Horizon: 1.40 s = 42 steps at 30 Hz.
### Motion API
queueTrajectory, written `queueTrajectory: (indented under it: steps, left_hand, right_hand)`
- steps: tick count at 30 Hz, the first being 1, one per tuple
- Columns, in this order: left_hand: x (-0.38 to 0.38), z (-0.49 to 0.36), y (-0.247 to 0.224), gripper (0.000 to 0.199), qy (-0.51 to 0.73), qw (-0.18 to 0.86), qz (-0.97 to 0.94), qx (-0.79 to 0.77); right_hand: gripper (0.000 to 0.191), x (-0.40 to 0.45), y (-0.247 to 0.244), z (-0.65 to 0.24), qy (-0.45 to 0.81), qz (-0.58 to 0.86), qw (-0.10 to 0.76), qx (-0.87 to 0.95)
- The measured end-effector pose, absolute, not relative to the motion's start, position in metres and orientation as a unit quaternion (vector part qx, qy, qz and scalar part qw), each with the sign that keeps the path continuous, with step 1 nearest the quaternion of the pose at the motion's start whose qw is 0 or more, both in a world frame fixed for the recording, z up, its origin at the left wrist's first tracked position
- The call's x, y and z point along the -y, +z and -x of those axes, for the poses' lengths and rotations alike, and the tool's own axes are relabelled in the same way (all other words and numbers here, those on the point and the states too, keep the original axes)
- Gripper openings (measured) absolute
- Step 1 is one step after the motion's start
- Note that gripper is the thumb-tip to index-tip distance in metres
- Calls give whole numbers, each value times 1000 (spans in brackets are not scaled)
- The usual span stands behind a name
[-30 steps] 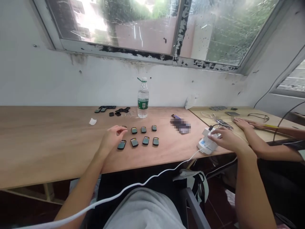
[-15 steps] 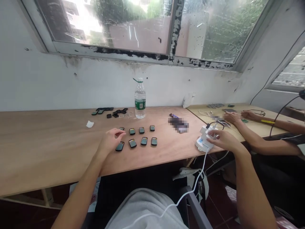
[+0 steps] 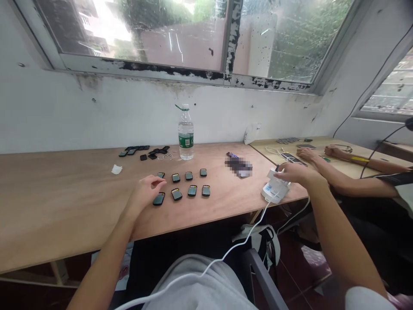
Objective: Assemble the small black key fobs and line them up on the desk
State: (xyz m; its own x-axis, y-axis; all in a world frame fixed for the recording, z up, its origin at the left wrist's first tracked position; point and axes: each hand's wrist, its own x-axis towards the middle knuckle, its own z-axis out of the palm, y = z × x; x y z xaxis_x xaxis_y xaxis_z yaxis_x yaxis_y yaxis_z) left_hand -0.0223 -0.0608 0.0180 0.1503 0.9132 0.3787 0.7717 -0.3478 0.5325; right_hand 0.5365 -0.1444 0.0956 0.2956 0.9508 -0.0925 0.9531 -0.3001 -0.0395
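Observation:
Over the left end of two rows of small black devices with greyish screens (image 3: 176, 194), my left hand (image 3: 146, 192) is closed in a pinch. Anything between its fingertips is too small to make out. One device (image 3: 158, 199) lies just below these fingers, and another (image 3: 161, 175) is partly covered by them. At the right, my right hand (image 3: 295, 174) has its fingers closed around a white charger plug (image 3: 273, 173) on the white power strip (image 3: 270, 192). The fingers hide part of the plug. A white cable (image 3: 237, 244) runs from the strip across my lap.
A water bottle (image 3: 186, 140) stands near the wall. Black parts (image 3: 158, 151) and a crumpled tissue (image 3: 116, 169) lie further left. A wrapped item (image 3: 238, 164), partly blurred, lies before the strip. Another person's arms (image 3: 335, 170) rest on the adjoining table, beside a phone (image 3: 293, 159).
My right hand has shifted left and inward over the power strip. My left hand keeps its pinch above the devices. The whole view has turned slightly, and the person's hands beside me moved.

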Motion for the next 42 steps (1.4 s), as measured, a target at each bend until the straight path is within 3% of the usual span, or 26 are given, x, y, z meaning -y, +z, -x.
queueTrajectory:
  steps: [4,13,24,29,32,37,42]
  left_hand:
    - [61,24,20,32,334,104,-751,-560]
    - [108,-25,49,29,394,99,-783,-471]
    - [131,-63,40,24,376,155,-828,-386]
    - [132,-130,30,20,303,251,-882,-259]
    - [121,-203,17,29,254,325,-893,-181]
    - [108,-290,-17,36,204,233,-937,-163]
    - [120,-285,-37,36,173,174,-958,-146]
  right_hand:
    - [23,121,104,-530,-115,-787,115,-595]
    - [24,113,103,-538,-75,-747,108,-652]
    - [26,116,89,-546,-33,-750,77,-657]
    - [25,115,90,-550,-52,-749,79,-656]
    - [30,115,92,-552,-62,-746,72,-659]
    - [35,119,100,-548,-27,-730,34,-682]
    - [32,125,111,-527,-64,-720,54,-689]
